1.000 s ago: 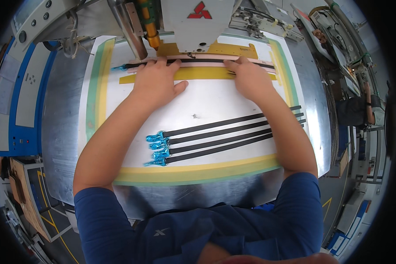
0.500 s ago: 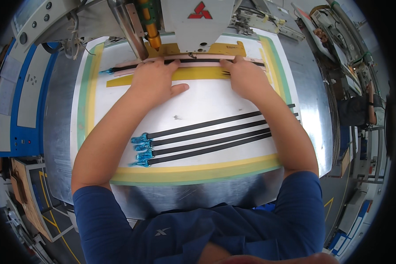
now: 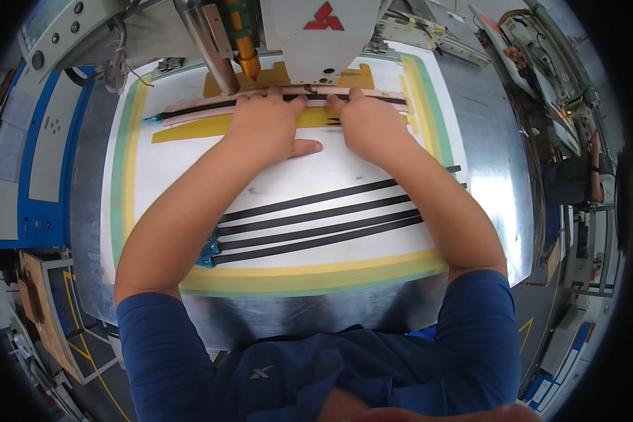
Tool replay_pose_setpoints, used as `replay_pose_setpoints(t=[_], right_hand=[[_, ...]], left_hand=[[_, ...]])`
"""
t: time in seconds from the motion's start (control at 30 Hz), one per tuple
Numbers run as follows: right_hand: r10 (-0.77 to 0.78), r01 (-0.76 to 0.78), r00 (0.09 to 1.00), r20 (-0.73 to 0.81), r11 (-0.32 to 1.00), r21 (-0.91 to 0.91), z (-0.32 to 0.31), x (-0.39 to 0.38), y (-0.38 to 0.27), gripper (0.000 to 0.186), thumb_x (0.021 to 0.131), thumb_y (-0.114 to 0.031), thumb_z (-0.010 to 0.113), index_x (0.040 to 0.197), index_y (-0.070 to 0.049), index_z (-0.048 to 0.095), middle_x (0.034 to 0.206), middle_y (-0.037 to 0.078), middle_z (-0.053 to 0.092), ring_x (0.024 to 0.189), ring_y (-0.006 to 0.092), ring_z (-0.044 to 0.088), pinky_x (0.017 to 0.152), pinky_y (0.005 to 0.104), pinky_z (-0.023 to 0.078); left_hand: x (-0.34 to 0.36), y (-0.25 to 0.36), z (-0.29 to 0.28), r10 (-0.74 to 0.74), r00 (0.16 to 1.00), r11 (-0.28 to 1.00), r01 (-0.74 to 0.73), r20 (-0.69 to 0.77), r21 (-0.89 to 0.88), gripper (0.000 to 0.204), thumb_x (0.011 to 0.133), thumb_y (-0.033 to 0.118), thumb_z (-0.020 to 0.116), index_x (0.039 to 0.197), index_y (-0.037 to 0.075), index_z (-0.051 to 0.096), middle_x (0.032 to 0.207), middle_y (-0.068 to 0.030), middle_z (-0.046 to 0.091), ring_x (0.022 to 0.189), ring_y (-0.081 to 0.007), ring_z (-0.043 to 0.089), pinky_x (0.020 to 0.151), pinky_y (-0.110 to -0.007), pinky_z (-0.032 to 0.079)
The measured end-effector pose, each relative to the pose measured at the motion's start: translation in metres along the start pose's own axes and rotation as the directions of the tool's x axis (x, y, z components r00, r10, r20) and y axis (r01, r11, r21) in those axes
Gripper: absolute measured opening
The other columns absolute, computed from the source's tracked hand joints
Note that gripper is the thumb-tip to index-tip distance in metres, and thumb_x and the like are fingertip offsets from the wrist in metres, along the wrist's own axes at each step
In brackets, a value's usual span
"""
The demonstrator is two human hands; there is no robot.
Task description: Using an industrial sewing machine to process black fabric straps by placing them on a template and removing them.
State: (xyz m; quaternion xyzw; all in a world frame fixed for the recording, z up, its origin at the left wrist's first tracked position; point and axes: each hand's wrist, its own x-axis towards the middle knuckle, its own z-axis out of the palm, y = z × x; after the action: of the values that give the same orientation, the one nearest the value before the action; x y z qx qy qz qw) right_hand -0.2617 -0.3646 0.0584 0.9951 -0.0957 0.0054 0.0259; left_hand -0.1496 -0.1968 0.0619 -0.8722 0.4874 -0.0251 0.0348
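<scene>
Pressing from above, with the left hand (image 3: 264, 130) splayed and not pinching, and with the right hand (image 3: 369, 130) bent; not possible to tell whether pinching. Under and between both: black strip (image 3: 198, 109), flanked by pink strips (image 3: 197, 117), along a yellow template (image 3: 190, 131). Probably light, pliable, prone to skewing; best held flat near both ends. Nearer the body: white sheet (image 3: 302, 172) on metal tabletop (image 3: 496, 211). Just beyond: white machine head (image 3: 320, 42). Far left: blue cabinet (image 3: 42, 235).
</scene>
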Motion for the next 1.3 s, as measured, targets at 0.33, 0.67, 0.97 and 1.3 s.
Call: replay_pose_setpoints(t=[0.33,0.67,0.97,1.3], right_hand=[[0.037,-0.038,0.998,0.057,0.999,0.023,-0.004,-0.010,0.022,0.050,0.097,-0.006,0.055,0.146,-0.015,0.061,0.123,0.018,0.064,0.101,0.0335,0.074,0.084,0.0443,0.061],[0.130,-0.130,0.987,0.098,0.992,-0.008,-0.005,-0.024,0.063,0.048,0.097,-0.003,0.053,0.143,-0.010,0.063,0.129,0.016,0.065,0.107,0.0322,0.073,0.090,0.0423,0.061],[0.073,-0.076,0.996,0.040,0.995,0.060,0.009,-0.014,0.056,0.048,0.093,-0.002,0.057,0.139,-0.009,0.065,0.128,0.014,0.066,0.107,0.0322,0.073,0.091,0.0420,0.060],[0.042,-0.033,0.997,-0.057,0.988,0.151,0.030,-0.008,0.050,0.042,0.092,-0.008,0.061,0.134,-0.008,0.068,0.128,0.012,0.066,0.103,0.0319,0.072,0.087,0.0432,0.060]], left_hand=[[0.009,0.029,0.002,0.008,0.999,0.995,-0.013,-0.050,-0.101,0.084,0.081,0.071,0.074,0.137,0.009,0.066,0.125,-0.0162,0.067,0.119,-0.0349,0.065,0.103,-0.051,0.048],[0.018,0.020,0.006,-0.008,0.998,0.994,0.014,0.057,-0.106,0.086,0.082,0.070,0.074,0.145,0.012,0.063,0.126,-0.0205,0.067,0.119,-0.0363,0.065,0.104,-0.046,0.051],[0.021,0.030,0.001,-0.052,0.994,0.994,0.061,0.094,-0.093,0.084,0.081,0.074,0.073,0.134,0.009,0.067,0.129,-0.0177,0.065,0.121,-0.0351,0.064,0.106,-0.048,0.048],[0.026,0.049,0.022,-0.015,0.996,0.994,0.006,-0.083,-0.112,0.091,0.078,0.074,0.075,0.144,0.012,0.060,0.128,-0.0210,0.063,0.117,-0.0405,0.064,0.102,-0.050,0.049]])
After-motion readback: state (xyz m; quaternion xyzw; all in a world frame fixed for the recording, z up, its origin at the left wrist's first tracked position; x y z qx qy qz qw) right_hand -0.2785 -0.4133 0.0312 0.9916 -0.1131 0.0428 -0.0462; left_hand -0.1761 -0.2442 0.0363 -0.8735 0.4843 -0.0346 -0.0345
